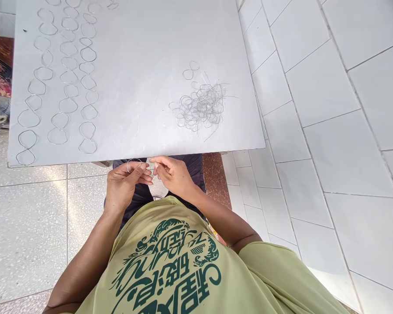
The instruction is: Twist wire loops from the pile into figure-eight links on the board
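Just off the table's front edge, my left hand pinches a thin silver wire loop between thumb and fingers. The loop's round part shows above the fingers; its other part is hidden by them. My right hand is close beside it, fingers curled and thumb near the index finger. Whatever lies between those fingertips is too small to make out. On the table, a tangled pile of bent wire pieces lies to the right. One figure-eight wire sits apart at the pile's upper left.
The grey-white table carries columns of figure-eight wires on its left side. A tiled wall rises along the right. Speckled floor shows at lower left, and dark items stand beyond the table's left edge.
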### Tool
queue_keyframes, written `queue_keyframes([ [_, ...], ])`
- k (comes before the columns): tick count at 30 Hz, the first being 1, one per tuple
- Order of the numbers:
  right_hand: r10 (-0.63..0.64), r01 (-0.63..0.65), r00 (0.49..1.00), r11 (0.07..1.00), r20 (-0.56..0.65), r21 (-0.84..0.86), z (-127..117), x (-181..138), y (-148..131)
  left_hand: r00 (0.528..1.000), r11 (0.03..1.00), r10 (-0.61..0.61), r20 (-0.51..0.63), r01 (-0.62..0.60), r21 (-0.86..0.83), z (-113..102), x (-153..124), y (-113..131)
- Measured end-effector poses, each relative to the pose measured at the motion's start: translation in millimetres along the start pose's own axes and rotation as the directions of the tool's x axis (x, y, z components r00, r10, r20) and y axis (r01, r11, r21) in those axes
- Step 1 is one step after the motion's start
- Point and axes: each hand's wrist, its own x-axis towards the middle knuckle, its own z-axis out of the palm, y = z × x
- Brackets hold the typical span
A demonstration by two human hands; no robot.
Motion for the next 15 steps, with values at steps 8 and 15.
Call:
queue_keyframes([
  [8,-0.128,0.156,0.985,0.952,0.119,-0.262,-0.7,1.7,-4.1,0.994,0.995,0.081,-0.071,-0.078,0.056,3.2,3.5,-0.6],
  [15,-0.232,0.36,0.914,0.842,0.334,-0.401,-13.5,7.4,-1.9,0.998,0.992,0.066,0.008,-0.066,0.108,-10.2,6.0,-7.4],
])
